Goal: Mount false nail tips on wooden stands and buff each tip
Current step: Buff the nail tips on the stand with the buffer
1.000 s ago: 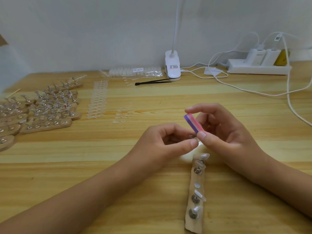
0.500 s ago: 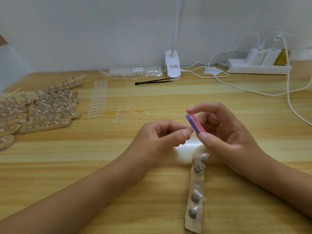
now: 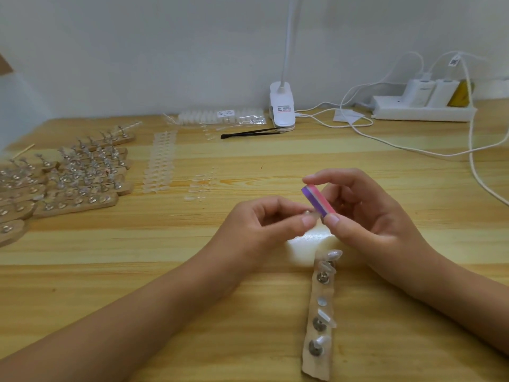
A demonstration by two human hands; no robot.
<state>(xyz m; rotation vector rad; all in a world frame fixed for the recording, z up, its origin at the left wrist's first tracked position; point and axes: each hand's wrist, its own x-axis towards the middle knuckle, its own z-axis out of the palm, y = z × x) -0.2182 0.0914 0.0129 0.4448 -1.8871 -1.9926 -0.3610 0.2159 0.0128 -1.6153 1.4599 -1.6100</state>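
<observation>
We see the left hand (image 3: 264, 224) with its fingers (image 3: 278, 209) curled in. The thumb and forefinger are pinched together on a small nail tip (image 3: 309, 213). Only a pale, glinting bit of it shows past the fingertips, too blurred for us to make out its shape.

The right hand (image 3: 366, 216) grips a buffer block (image 3: 318, 201) between the forefinger on its upper end and the thumb on its lower end, with the other fingers curled loosely behind. The block is short and slanted. It has a purple face towards the left hand, a pink face towards the right palm, and a thin white seam between them. Its lower purple edge sits right against the pinched tip. Both hands are raised above the bench (image 3: 165, 257).

Just below the hands, a wooden stand (image 3: 315, 366) lies on the bench. It is a narrow strip running towards us. We count four metal pegs on it, each topped with a clear, glossy tip, and one bare round disc in the middle.

On the far left of the bench, more stands (image 3: 77, 177) are packed in rows, with strips of loose tips (image 3: 159, 164) beside them.
</observation>
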